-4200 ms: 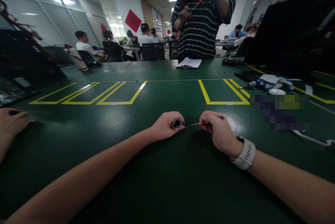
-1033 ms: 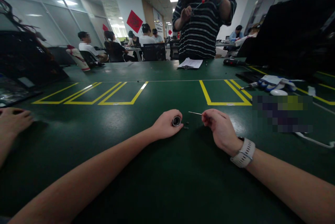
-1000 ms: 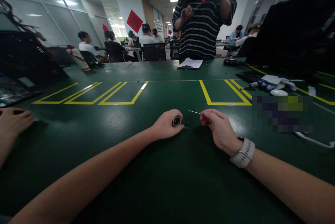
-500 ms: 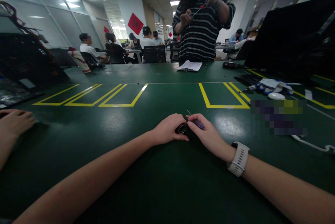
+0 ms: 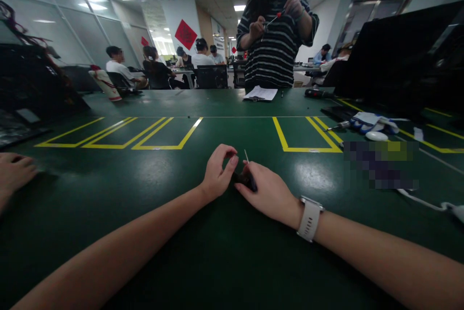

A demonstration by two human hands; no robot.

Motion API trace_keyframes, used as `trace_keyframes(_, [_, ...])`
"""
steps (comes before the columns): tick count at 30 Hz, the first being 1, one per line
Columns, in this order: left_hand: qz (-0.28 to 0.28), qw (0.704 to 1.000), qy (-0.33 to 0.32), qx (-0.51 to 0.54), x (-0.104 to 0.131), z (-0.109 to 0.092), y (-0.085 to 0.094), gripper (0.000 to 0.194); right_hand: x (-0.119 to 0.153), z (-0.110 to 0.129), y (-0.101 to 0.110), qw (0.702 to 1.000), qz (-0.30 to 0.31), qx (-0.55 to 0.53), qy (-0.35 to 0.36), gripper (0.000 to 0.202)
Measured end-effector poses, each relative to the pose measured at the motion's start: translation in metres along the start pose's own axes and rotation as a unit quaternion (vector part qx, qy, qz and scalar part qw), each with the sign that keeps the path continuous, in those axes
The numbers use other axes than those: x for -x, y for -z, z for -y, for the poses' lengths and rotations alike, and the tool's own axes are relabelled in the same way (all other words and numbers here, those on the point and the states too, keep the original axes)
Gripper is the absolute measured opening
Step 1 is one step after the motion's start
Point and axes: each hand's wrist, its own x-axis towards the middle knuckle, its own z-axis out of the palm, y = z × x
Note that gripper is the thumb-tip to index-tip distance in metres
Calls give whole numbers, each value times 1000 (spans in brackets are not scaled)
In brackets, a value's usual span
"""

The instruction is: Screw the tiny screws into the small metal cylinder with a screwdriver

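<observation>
My right hand (image 5: 266, 189) has moved left onto the dark tube (image 5: 239, 178) — screwdriver (image 5: 246, 156) now pointing at the table's (image 5: 217, 261) far edge — and my left thumb (image 5: 229, 167) has come off.

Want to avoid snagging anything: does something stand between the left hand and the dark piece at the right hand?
Nothing visible stands between the left hand and the dark piece at the right hand. The right hand's thin-shafted tool juts up beyond, outside that gap.
</observation>
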Motion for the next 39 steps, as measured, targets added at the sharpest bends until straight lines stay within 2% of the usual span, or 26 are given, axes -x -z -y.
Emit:
trace_keyframes(3, [-23, 1000, -17, -12, 1, -2, 0, 20, 0, 2, -10, 994, -3, 83, 68, 24])
trace_keyframes(7, [-11, 999, -36, -35, 1, -5, 2, 16, -4, -3, -18, 980, 15, 159, 121, 18])
trace_keyframes(14, [25, 997, -30, -64, 2, -4, 3, 15, -21, -29, -13, 974, 30, 166, 153, 19])
trace_keyframes(20, [67, 994, -17, -82, 1, -6, 4, 18, -41, -67, 5, 976, 29, 186, 108, 18])
trace_keyframes(32, [111, 989, -16, -92, 1, -8, 5, 20, -80, -166, 48, 968, 3, 248, -42, 22])
trace_keyframes(36, [137, 985, -24, -105, -1, -11, 6, 20, -86, -186, 56, 963, -1, 261, -69, 23])
trace_keyframes(39, [168, 978, -34, -118, -2, -13, 6, 20, -87, -189, 57, 960, -4, 269, -81, 24])
